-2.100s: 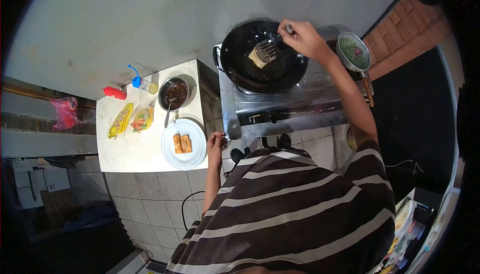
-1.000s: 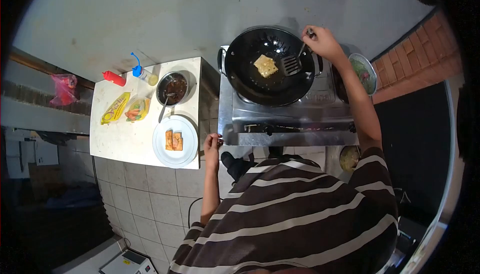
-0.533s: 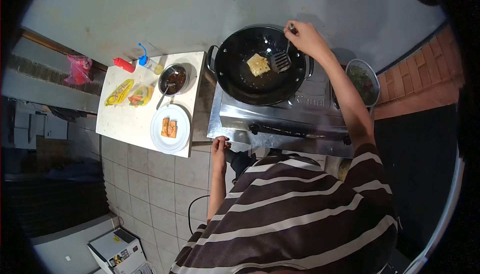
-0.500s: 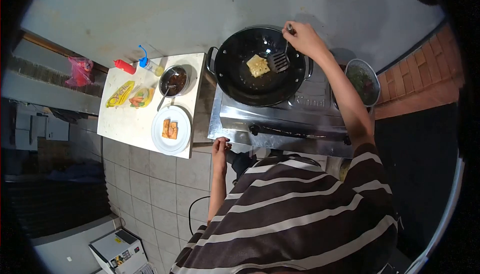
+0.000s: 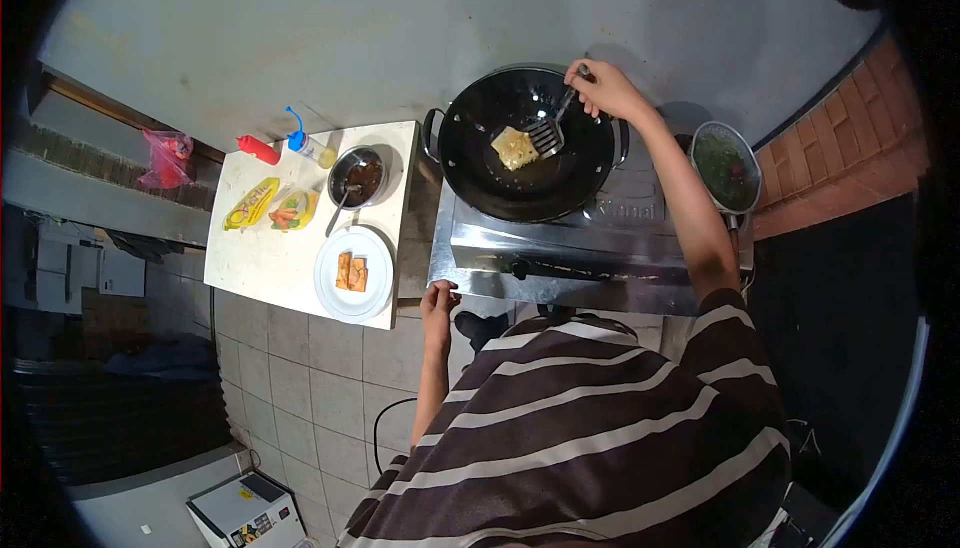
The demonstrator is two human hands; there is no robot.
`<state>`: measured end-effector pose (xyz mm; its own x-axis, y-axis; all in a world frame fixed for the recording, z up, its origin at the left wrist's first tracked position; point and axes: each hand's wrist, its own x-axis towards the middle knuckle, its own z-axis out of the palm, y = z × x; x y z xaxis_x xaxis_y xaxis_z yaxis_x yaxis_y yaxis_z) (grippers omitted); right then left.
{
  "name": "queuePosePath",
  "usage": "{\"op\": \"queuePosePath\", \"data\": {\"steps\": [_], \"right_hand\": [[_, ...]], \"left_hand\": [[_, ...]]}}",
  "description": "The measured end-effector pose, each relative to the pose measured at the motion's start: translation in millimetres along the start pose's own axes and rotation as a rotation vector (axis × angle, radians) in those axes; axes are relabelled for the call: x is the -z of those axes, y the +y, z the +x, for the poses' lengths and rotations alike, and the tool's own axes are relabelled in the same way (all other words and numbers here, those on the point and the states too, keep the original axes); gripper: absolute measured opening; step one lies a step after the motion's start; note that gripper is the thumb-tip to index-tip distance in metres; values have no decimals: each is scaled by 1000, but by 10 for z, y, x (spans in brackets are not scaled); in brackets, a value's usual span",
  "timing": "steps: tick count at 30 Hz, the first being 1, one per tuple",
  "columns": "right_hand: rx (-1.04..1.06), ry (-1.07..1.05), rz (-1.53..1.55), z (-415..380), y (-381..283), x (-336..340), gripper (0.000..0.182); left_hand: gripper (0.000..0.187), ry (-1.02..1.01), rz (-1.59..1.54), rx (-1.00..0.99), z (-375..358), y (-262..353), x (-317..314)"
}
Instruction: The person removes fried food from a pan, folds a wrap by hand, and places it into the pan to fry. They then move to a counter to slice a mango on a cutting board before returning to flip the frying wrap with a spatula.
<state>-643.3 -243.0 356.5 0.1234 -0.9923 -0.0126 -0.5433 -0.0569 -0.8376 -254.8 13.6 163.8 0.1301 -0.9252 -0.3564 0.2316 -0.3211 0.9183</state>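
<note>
My right hand [image 5: 605, 91] is closed around the handle of a slotted spatula [image 5: 547, 136] above the black wok [image 5: 585, 173]. The spatula's head is down in the wok, touching the right edge of a square, pale golden folded pastry [image 5: 514, 149]. Oil glistens around the pastry. My left hand [image 5: 439, 298] hangs low by the front left corner of the steel stove [image 5: 480, 284], its fingers curled in and nothing visible in them.
Left of the stove, a white table [image 5: 235, 258] bears a plate [image 5: 376, 298] with browned pastries, a bowl of dark sauce [image 5: 362, 176] with a spoon, a red bottle [image 5: 258, 150], a blue-capped bottle [image 5: 312, 146] and printed packets [image 5: 252, 205]. A strainer [image 5: 724, 166] stands right.
The spatula has shifted left and now meets the pastry's edge. The whole view has moved slightly, and my left hand stays by the stove's corner.
</note>
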Motion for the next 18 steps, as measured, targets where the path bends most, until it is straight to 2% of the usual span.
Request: {"op": "queuePosePath", "data": {"steps": [5, 9, 18], "right_hand": [[-23, -65, 154, 46, 132, -23, 20], [-1, -102, 185, 55, 156, -133, 21], [16, -93, 250, -22, -29, -85, 21]], "left_hand": [[26, 2, -39, -8, 23, -58, 86], [26, -16, -28, 59, 21, -122, 135], [20, 1, -46, 53, 85, -115, 110]]}}
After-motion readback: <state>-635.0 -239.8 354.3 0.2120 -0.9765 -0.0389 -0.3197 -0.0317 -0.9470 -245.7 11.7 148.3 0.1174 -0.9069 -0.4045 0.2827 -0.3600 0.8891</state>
